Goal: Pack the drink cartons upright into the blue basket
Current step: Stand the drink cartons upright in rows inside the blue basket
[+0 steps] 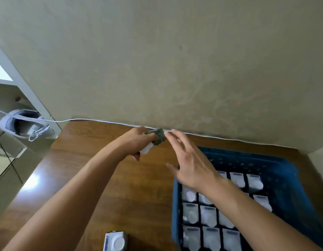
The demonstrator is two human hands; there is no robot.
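Left hand (pixel 137 140) has its fingers wrapped around a green-and-white carton (pixel 154 140), held tilted up by the far edge of the wooden table (pixel 106 171), just left of the blue basket (pixel 175 205). Right hand (pixel 189 163) hovers over the basket's near-left corner, fingers spread flat, holding nothing. Basket's already got rows of upright cartons (pixel 209 214); one more carton (pixel 115 240) stands on the table left of it.

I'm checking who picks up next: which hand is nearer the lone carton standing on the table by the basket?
Neither is close; the right hand, open over the blue basket's far corner, looks slightly nearer the carton. The left hand grips a green-and-white carton by the wall.
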